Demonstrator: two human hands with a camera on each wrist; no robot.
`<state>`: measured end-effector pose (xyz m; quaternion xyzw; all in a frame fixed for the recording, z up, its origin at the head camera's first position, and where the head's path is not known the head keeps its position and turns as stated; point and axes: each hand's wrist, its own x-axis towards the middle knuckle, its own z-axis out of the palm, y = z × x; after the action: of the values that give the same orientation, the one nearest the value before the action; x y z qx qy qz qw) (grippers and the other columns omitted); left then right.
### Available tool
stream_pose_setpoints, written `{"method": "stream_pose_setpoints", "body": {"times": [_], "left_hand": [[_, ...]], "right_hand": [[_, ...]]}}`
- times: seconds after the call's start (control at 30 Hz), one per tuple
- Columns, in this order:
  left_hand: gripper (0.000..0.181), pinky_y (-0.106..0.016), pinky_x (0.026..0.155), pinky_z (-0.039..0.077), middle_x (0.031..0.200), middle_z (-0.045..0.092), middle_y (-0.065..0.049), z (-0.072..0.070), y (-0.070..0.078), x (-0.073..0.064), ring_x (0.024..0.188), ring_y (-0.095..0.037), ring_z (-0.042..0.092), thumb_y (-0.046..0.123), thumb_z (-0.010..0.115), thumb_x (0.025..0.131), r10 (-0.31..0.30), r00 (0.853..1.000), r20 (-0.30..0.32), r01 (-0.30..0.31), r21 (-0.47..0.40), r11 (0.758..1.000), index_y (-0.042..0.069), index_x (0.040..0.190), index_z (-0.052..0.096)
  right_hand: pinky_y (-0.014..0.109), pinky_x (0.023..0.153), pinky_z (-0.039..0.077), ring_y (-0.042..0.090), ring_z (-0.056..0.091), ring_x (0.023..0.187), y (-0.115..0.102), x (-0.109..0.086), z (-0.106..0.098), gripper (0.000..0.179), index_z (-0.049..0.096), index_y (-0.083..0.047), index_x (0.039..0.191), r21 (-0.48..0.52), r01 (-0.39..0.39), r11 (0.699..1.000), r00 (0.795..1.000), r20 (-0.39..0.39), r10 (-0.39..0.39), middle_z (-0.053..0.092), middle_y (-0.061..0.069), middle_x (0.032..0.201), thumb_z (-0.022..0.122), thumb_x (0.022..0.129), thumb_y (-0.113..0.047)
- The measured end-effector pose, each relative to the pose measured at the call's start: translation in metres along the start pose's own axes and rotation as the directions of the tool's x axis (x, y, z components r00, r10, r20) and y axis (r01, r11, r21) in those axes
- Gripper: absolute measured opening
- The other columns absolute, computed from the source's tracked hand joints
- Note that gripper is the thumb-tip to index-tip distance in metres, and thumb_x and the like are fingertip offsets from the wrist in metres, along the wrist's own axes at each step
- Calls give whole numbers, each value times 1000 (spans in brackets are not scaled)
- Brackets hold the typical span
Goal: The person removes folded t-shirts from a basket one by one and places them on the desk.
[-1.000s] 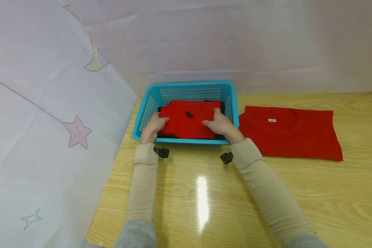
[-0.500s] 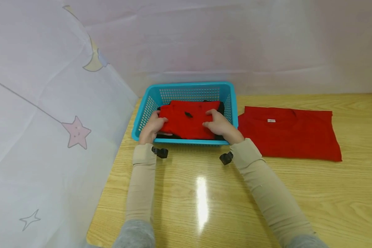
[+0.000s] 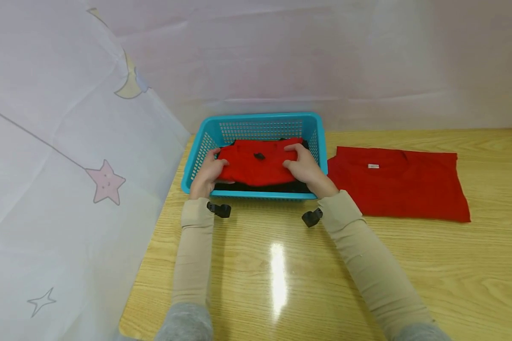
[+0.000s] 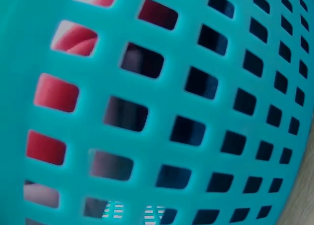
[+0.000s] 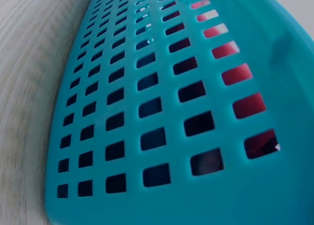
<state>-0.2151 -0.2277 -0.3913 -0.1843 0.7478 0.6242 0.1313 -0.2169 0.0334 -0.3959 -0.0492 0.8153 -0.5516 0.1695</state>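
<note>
A folded red shirt (image 3: 256, 166) with a small dark mark near its collar lies over black cloth (image 3: 266, 187) inside a blue plastic basket (image 3: 260, 116). My left hand (image 3: 206, 173) grips the shirt's left side, thumb on top and the other fingers partly hidden beneath. At the opposite side, my right hand (image 3: 305, 166) holds the shirt between thumb and fingers. Its front edge sits raised above the black cloth. Both wrist views are mostly filled by the basket's perforated wall (image 4: 91, 102), with red and dark cloth showing through the holes.
A second folded red shirt (image 3: 401, 189) with a white label lies flat on the wooden table (image 3: 256, 265), right of the basket. Pale fabric (image 3: 281, 57) with printed stars and a moon hangs behind and to the left.
The shirt's front edge has come up and back from the basket's near wall, baring more black cloth. My right hand has shifted slightly and its fingers have bent in on the shirt.
</note>
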Motion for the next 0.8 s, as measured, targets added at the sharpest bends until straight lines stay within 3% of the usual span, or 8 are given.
{"method": "stream_pose_setpoints", "body": {"times": [0.1,0.23,0.33,0.43,0.67,0.8], "left_hand": [[60,-33,82,44,151,33,-8,-2,-1,-1,112,-28,46,9,45,94,15,1000,-12,-14,79,997,23,150,31],[54,-34,80,33,148,37,-6,-2,-2,-2,105,-25,41,9,41,91,39,999,8,-40,123,992,23,142,46],[50,-34,75,32,141,43,-7,-2,-3,-2,98,-24,42,9,38,90,48,998,29,-51,126,991,22,136,53],[50,-33,71,32,137,47,-6,-3,-3,-4,95,-24,44,8,36,92,53,997,48,-58,122,991,24,135,54],[52,-29,72,32,140,45,-4,-2,-4,-3,95,-20,43,5,34,90,38,997,72,-50,162,986,19,136,56],[48,-27,72,36,142,46,-3,-2,-4,-2,94,-19,47,7,36,93,24,997,74,-34,140,990,16,135,57]], "right_hand": [[35,82,40,23,46,80,-1,-1,-1,50,34,-9,146,22,-12,1000,1000,7,12,46,17,128,48,98,-13],[38,88,39,25,45,96,-1,-1,-2,53,31,-10,148,29,-29,999,999,46,28,42,16,139,46,98,-16],[38,90,38,26,42,107,0,0,-3,52,31,-10,148,28,-37,999,997,70,35,38,15,145,44,98,-16],[37,87,37,27,42,106,0,1,-3,51,34,-10,147,31,-50,998,996,80,47,40,15,140,43,98,-17],[37,81,34,23,41,90,0,3,-2,49,39,-9,145,30,-83,996,992,99,79,46,13,110,41,97,-16],[40,91,40,26,44,102,2,4,-1,48,39,-7,144,10,-69,998,992,106,67,46,17,129,43,98,-17]]}}
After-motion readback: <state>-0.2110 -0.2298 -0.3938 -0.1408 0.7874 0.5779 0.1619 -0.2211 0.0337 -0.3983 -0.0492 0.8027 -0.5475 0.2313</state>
